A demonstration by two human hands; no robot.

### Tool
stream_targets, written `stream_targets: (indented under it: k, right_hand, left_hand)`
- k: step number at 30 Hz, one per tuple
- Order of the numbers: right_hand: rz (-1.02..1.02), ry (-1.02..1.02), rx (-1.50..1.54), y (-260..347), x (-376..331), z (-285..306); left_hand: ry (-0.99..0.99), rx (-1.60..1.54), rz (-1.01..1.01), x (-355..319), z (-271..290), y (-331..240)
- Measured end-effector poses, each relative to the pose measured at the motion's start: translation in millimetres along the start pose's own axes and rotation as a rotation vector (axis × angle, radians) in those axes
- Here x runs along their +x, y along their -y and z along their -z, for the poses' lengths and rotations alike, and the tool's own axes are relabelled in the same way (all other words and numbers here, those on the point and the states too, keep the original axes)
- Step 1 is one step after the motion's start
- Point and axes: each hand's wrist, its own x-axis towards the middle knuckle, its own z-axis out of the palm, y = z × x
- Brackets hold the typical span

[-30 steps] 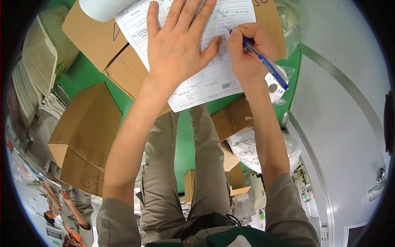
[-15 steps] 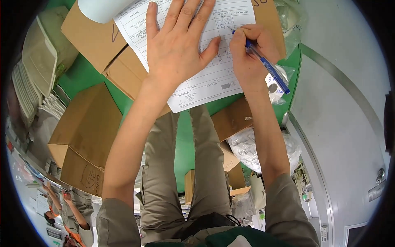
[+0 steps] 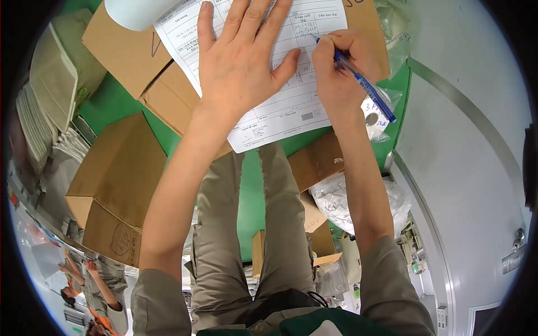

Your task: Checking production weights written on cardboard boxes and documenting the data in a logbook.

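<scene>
Slightly swung, the pen [image 3: 367, 89] now has its tail higher in view. The right hand [image 3: 343, 78] pinches it, tip at the sheet [image 3: 280, 124]. The left hand [image 3: 238, 70], fingers spread, should press that sheet flat on the carton [image 3: 171, 101], whose seam might snag strokes, above the green surface [image 3: 112, 102].

paper [image 3: 286, 110] on carton [image 3: 129, 50], left hand [image 3: 238, 70] on paper, pen [image 3: 367, 88] right of that hand

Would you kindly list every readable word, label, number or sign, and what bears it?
I copy no wording.
White form: printing, handwriting, mostly too small.
Cardboard box beneath: dark marker strokes.
Brown carton, left: unclear marker scrawl.
Blue pen: print, too small.
Bagged white item: blue handwriting.
Clear bag: blurred writing.
</scene>
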Motion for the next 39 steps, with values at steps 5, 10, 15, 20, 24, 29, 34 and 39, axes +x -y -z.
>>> stream_targets:
  k: [5, 10, 15, 20, 24, 29, 34, 39]
  right_hand:
    - [-0.131, -0.012, 0.025, -1.9, -4.8, -1.4]
    - [-0.142, -0.001, 0.004, -2.7, -5.7, 0.2]
    - [0.000, -0.001, -0.042, -3.2, -2.6, -0.1]
    - [0.000, 0.009, -0.045, -0.6, -3.2, -0.2]
    - [-0.082, -0.032, -0.026, 0.8, -4.4, 3.2]
    - [-0.070, -0.014, -0.047, 3.0, -0.5, -0.7]
    - [-0.149, -0.031, 0.008, -0.4, -3.4, 1.7]
    - [-0.153, -0.027, 0.003, 0.1, -5.4, 1.5]
  left_hand:
    - [0.001, 0.004, -0.002, 0.2, -0.1, -0.3]
    - [-0.006, 0.013, -0.006, 0.0, -0.6, 0.6]
    - [-0.001, 0.003, -0.002, -0.4, -0.1, 0.4]
    - [-0.017, 0.011, -0.018, -0.3, -1.0, 0.9]
    - [-0.004, 0.011, -0.011, -0.8, -1.3, 0.2]
    - [-0.007, 0.028, -0.013, 0.3, -0.9, 1.4]
    - [0.005, 0.003, -0.005, 0.4, -1.1, 0.2]
    - [0.001, 0.009, -0.004, -1.1, -0.6, 0.0]
